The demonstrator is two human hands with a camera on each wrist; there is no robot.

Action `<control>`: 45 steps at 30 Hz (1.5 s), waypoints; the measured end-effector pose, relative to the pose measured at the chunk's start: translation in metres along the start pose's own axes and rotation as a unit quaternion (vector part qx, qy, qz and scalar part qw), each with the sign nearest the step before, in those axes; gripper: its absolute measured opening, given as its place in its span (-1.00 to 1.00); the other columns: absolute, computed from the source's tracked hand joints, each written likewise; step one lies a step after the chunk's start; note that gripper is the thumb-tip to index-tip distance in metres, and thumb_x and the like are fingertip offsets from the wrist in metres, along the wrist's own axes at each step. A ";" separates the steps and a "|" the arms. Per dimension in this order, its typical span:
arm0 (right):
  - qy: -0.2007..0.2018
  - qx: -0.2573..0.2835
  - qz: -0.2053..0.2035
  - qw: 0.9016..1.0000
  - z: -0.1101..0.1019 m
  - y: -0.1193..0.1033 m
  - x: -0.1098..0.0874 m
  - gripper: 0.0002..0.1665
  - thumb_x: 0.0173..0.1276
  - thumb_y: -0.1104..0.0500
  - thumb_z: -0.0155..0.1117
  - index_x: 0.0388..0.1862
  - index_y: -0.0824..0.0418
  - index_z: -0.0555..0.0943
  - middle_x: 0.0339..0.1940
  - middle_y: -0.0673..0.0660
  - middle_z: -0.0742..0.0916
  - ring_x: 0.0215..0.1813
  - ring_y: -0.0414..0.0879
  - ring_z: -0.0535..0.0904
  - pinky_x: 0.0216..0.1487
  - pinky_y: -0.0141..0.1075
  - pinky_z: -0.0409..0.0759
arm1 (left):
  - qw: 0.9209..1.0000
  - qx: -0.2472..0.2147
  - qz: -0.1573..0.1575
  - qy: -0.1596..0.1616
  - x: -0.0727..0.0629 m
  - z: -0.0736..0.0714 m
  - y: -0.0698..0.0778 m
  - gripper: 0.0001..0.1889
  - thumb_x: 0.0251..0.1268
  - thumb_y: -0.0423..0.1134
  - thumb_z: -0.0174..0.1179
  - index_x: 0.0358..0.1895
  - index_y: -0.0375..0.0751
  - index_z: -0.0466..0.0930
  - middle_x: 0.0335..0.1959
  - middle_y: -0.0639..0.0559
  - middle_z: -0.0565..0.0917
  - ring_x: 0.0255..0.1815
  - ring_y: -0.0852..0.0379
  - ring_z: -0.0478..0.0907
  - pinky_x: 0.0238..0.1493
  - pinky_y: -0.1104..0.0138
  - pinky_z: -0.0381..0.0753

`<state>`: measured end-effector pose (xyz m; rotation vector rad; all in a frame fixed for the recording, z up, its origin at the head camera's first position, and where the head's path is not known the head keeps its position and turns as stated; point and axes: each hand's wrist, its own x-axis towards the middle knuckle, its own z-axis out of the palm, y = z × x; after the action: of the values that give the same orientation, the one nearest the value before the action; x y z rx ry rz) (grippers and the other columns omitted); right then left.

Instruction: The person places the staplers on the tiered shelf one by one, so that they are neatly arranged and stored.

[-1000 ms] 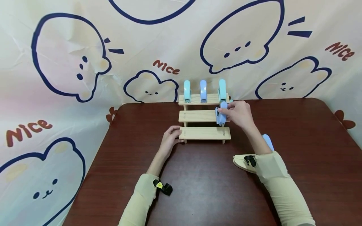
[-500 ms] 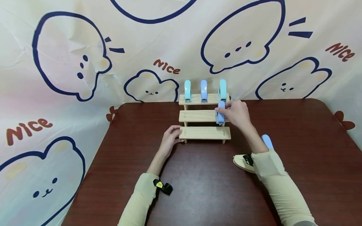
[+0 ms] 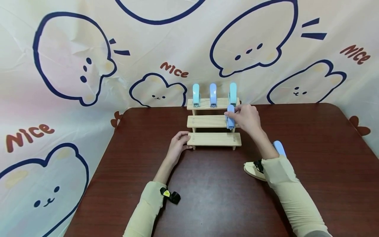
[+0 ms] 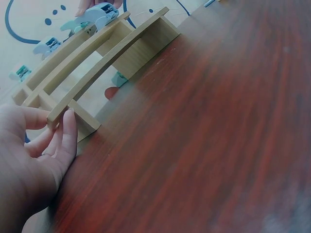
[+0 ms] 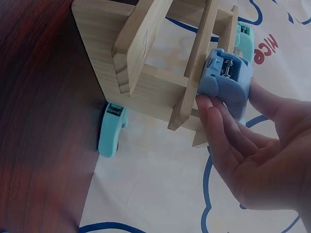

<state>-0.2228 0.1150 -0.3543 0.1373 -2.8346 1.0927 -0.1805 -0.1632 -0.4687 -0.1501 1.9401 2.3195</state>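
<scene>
A three-tier wooden display shelf point(image 3: 214, 139) stands on the table. My left hand point(image 3: 178, 146) pinches the left end of its lowest tier between thumb and fingers, as the left wrist view point(image 4: 39, 160) shows closer. With my right hand point(image 3: 248, 119) I hold a small blue hole punch point(image 3: 230, 117) upright at the right end of the middle tier. In the right wrist view a metal pin and spring show in that punch point(image 5: 226, 80), which touches the tier's edge. Along the top tier stand a teal punch point(image 3: 196, 95), a blue-violet punch point(image 3: 213, 95) and another teal punch point(image 3: 233, 93).
Behind the shelf, a teal punch point(image 5: 112, 130) lies near the table's back edge. A blue punch point(image 3: 279, 148) and a pale flat rounded object point(image 3: 254, 170) lie near my right forearm, partly hidden by it. A printed cloth point(image 3: 165, 42) hangs behind the dark wooden table point(image 3: 207, 197).
My right hand has shifted slightly left with the blue hole punch, turning it more upright and square to the middle tier. The left hand stays on the lowest tier.
</scene>
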 end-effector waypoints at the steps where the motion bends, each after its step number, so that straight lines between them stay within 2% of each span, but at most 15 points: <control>1: -0.001 0.000 0.001 1.000 0.000 0.000 0.000 -0.50 0.41 -0.03 0.46 -0.09 0.45 0.73 -0.47 0.24 0.71 -0.49 0.00 0.57 -0.56 -0.30 0.46 | 1.000 -0.001 0.000 0.000 0.000 0.000 0.000 -0.72 0.51 -0.39 0.12 0.18 -0.44 0.51 -0.14 -0.09 0.59 -0.25 0.12 0.61 -0.31 0.37 0.71; 12: 0.007 0.008 0.000 1.000 0.004 0.003 -0.002 -0.47 0.43 -0.06 0.45 -0.03 0.43 0.73 -0.47 0.22 0.69 -0.46 0.01 0.53 -0.50 -0.26 0.44 | 1.000 -0.002 -0.002 0.007 0.000 0.001 0.000 -0.72 0.51 -0.40 0.12 0.18 -0.44 0.52 -0.14 -0.08 0.60 -0.26 0.13 0.60 -0.32 0.38 0.71; 18: 0.018 0.037 -0.013 0.999 0.003 0.010 -0.005 -0.46 0.44 -0.10 0.42 -0.04 0.42 0.75 -0.35 0.25 0.75 -0.38 0.04 0.61 -0.45 -0.30 0.53 | 1.000 -0.004 -0.002 0.005 0.000 0.000 0.000 -0.72 0.51 -0.41 0.12 0.18 -0.44 0.52 -0.14 -0.08 0.60 -0.27 0.14 0.61 -0.32 0.38 0.71; 24: 0.028 0.084 -0.016 0.996 -0.013 0.021 -0.013 -0.51 0.54 -0.06 0.31 -0.08 0.40 0.75 -0.35 0.28 0.79 -0.33 0.11 0.76 -0.44 -0.40 0.66 | 1.000 -0.003 0.001 0.005 0.000 0.001 0.001 -0.72 0.51 -0.40 0.12 0.18 -0.44 0.51 -0.16 -0.08 0.60 -0.27 0.14 0.61 -0.31 0.38 0.71; 29: 0.032 0.107 -0.010 0.994 -0.029 0.034 -0.022 -0.53 0.59 -0.03 0.25 -0.07 0.42 0.73 -0.34 0.31 0.80 -0.30 0.15 0.79 -0.38 -0.45 0.71 | 1.000 0.003 -0.002 0.008 0.000 0.001 0.000 -0.72 0.51 -0.40 0.11 0.18 -0.43 0.52 -0.13 -0.10 0.60 -0.25 0.13 0.60 -0.31 0.37 0.71; 37: 0.031 0.109 0.008 0.993 -0.047 0.057 -0.032 -0.49 0.60 -0.07 0.22 -0.06 0.41 0.72 -0.32 0.31 0.81 -0.43 -0.21 0.75 -0.35 -0.44 0.72 | 1.000 0.003 -0.005 0.010 -0.001 0.000 0.001 -0.72 0.52 -0.40 0.11 0.19 -0.43 0.52 -0.12 -0.09 0.60 -0.25 0.13 0.60 -0.30 0.37 0.70; 42: 0.025 0.117 0.024 0.993 -0.053 0.072 -0.038 -0.45 0.59 -0.11 0.21 -0.04 0.42 0.71 -0.32 0.29 0.81 -0.46 -0.32 0.72 -0.36 -0.46 0.72 | 1.000 0.003 -0.006 0.005 -0.001 0.000 0.002 -0.71 0.52 -0.39 0.11 0.19 -0.43 0.51 -0.11 -0.08 0.59 -0.23 0.12 0.61 -0.30 0.37 0.70; 45: 0.022 0.119 0.031 0.992 -0.056 0.080 -0.041 -0.43 0.59 -0.12 0.21 -0.02 0.43 0.70 -0.31 0.29 0.81 -0.45 -0.31 0.72 -0.37 -0.47 0.71 | 1.000 0.006 -0.005 0.003 -0.001 0.001 0.002 -0.71 0.52 -0.39 0.11 0.19 -0.43 0.51 -0.12 -0.08 0.59 -0.23 0.12 0.62 -0.30 0.37 0.70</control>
<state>-0.1883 0.2140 -0.3717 0.0408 -2.6773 1.4263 -0.1799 -0.1630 -0.4665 -0.1654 1.9512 2.3049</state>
